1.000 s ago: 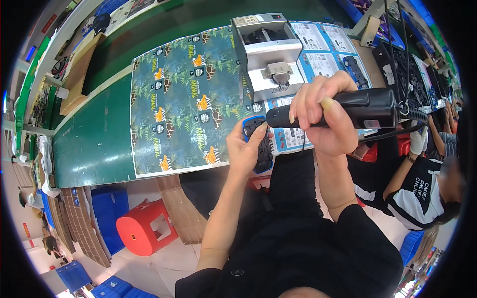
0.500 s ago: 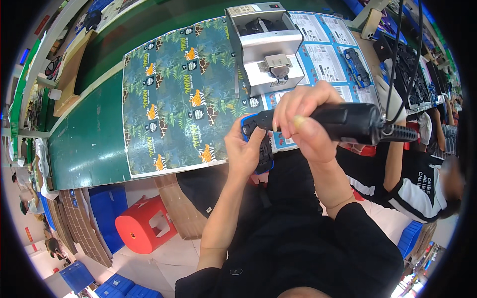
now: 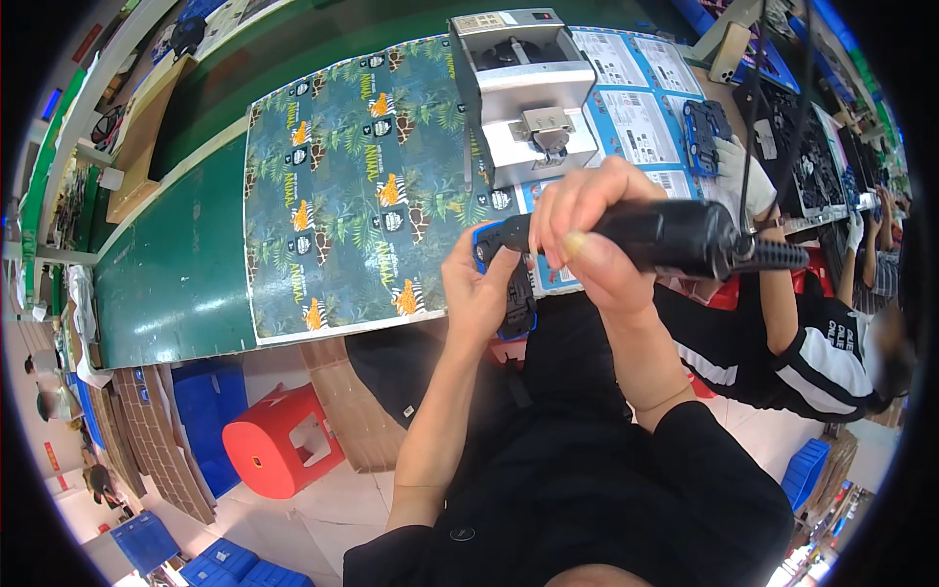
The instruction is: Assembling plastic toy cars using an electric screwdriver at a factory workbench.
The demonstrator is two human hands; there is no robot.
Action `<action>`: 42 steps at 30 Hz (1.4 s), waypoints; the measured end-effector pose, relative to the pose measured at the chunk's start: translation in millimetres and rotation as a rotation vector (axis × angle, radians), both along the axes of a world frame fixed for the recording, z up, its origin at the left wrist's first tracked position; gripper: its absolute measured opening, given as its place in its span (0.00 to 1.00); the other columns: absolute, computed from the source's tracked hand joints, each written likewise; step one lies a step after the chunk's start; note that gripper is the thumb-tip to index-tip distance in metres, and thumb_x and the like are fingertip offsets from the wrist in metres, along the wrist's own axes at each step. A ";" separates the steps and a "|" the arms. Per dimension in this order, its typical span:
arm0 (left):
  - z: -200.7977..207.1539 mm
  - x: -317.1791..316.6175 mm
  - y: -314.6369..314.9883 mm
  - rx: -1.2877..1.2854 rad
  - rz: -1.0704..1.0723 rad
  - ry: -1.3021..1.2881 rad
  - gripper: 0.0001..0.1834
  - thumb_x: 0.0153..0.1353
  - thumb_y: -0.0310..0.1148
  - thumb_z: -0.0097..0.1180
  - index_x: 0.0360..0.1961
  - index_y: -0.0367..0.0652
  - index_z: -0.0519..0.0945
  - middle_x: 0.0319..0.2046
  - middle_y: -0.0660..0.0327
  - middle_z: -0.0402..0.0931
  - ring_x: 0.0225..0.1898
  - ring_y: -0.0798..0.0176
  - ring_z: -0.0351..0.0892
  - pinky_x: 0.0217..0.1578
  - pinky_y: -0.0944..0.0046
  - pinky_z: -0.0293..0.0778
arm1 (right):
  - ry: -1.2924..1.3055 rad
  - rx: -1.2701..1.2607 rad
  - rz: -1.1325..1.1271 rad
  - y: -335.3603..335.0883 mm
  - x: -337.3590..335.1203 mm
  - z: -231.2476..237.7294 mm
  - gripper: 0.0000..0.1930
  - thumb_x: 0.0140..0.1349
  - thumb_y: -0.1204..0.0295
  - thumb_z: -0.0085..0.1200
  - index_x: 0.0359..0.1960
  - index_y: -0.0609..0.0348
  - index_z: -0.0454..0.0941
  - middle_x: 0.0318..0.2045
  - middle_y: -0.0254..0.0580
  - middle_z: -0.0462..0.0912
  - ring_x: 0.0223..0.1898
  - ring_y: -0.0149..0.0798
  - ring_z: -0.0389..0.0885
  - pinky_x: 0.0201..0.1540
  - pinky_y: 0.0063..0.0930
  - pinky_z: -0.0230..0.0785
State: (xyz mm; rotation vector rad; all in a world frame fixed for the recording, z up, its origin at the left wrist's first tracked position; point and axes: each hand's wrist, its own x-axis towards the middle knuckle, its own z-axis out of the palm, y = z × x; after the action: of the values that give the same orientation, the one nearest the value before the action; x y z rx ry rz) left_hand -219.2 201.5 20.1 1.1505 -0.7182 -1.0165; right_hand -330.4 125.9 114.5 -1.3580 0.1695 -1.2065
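My right hand (image 3: 597,230) is closed round a black electric screwdriver (image 3: 670,238), held nearly level with its tip end toward the left. My left hand (image 3: 477,289) grips a blue toy car (image 3: 518,311) with its black underside turned toward me, at the table's front edge. The screwdriver's nose meets the upper part of the car, and my left thumb lies beside it. The bit itself is hidden. Just beyond my hands stands a metal screw feeder (image 3: 538,122) with an open top tray.
Printed sheets (image 3: 342,196) cover much of the green table (image 3: 176,284). At the right, a co-worker's gloved hand (image 3: 743,176) touches another blue toy car (image 3: 704,137). Black cables (image 3: 758,108) hang at the right. A red stool (image 3: 279,445) stands on the floor at left.
The co-worker's gloved hand has come up to the other toy car, which has shifted slightly. The back end of my screwdriver has moved a little left; my left hand keeps its hold.
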 end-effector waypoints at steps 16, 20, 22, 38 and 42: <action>-7.3 36.1 13.0 -0.027 -0.010 0.805 0.25 0.61 0.22 0.57 0.59 0.45 0.69 0.46 0.54 0.78 0.46 0.53 0.81 0.52 0.42 0.80 | -0.320 -0.056 -0.146 -73.6 -30.5 41.4 0.05 0.62 0.77 0.55 0.30 0.61 0.72 0.18 0.38 0.73 0.18 0.33 0.74 0.29 0.33 0.73; -16.6 39.7 16.8 -0.033 -0.115 0.754 0.30 0.56 0.16 0.55 0.61 0.46 0.67 0.53 0.52 0.76 0.46 0.52 0.82 0.38 0.50 0.86 | -0.269 -0.090 -0.202 -79.6 -14.3 35.8 0.05 0.59 0.79 0.61 0.29 0.62 0.76 0.17 0.37 0.77 0.17 0.30 0.76 0.25 0.26 0.73; -16.1 41.6 14.2 -0.039 -0.103 0.788 0.34 0.56 0.16 0.55 0.65 0.47 0.65 0.54 0.51 0.76 0.45 0.53 0.82 0.34 0.53 0.87 | -0.150 -0.079 -0.301 -77.0 -6.4 34.3 0.06 0.58 0.79 0.63 0.28 0.62 0.76 0.17 0.36 0.77 0.16 0.27 0.76 0.22 0.21 0.70; -22.6 36.2 6.8 -0.046 -0.062 0.698 0.35 0.54 0.16 0.56 0.65 0.44 0.66 0.54 0.51 0.76 0.43 0.56 0.82 0.38 0.53 0.85 | 0.038 0.194 -0.090 -49.0 -7.6 28.4 0.09 0.59 0.73 0.61 0.24 0.60 0.74 0.12 0.34 0.72 0.12 0.29 0.71 0.20 0.25 0.66; -11.5 36.0 3.1 -0.014 -0.025 0.632 0.32 0.54 0.16 0.57 0.62 0.44 0.67 0.50 0.52 0.78 0.42 0.56 0.82 0.36 0.53 0.85 | -0.124 0.171 0.176 -7.8 -23.2 33.4 0.08 0.61 0.69 0.50 0.32 0.60 0.68 0.17 0.37 0.69 0.14 0.31 0.66 0.22 0.29 0.68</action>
State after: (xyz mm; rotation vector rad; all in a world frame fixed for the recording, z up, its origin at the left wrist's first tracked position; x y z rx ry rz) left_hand -183.2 204.7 8.6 0.7397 -0.2323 -1.3041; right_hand -353.5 118.1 147.8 -1.1220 0.0616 -1.0986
